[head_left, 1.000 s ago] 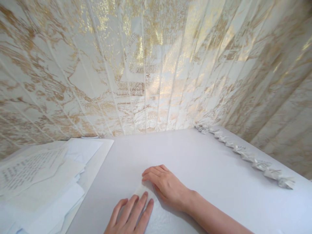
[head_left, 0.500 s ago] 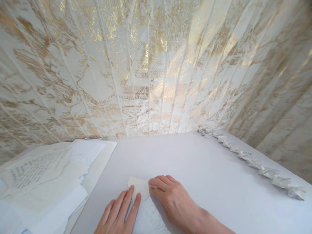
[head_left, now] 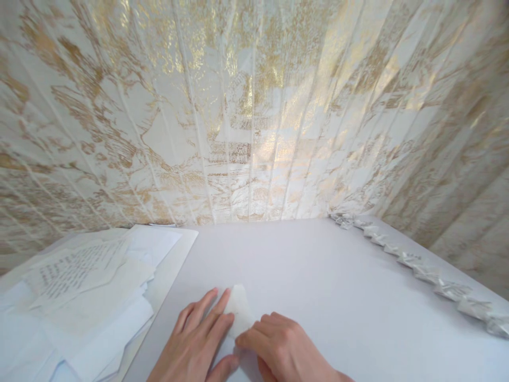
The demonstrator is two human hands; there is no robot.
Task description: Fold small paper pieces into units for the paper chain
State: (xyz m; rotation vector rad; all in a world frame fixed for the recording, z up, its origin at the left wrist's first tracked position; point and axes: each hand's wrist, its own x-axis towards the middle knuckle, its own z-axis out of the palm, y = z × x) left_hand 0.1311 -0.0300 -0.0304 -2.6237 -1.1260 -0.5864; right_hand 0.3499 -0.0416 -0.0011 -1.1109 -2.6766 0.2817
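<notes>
At the near side of the table (head_left: pixel 302 265), I observe a paper (head_left: pixel 240 307) lying between and partly under two bare hands. The left hand (head_left: pixel 194 339) rests flat over its left side, fingers loosely spread and gripping nothing; I judge that this steadies the paper against sliding. The right hand (head_left: pixel 282 342) is curled narrow, fingertips at the lower right edge. I cannot tell whether they pinch it or only press; the placing suggests work on that edge against the left hand's hold. The paper's near end is hidden from me.

Along the table's right edge, folded pieces (head_left: pixel 425 276) stand in a close line, well apart from the hands, presumably so they are not disturbed. On the left lies a loose, overlapping pile (head_left: pixel 101 323), a written sheet (head_left: pixel 79 270) on top. The tabletop is pale and smooth. Behind it, a gold-patterned curtain (head_left: pixel 254 132) hangs in folds, brightest near the middle, shaded at right.
</notes>
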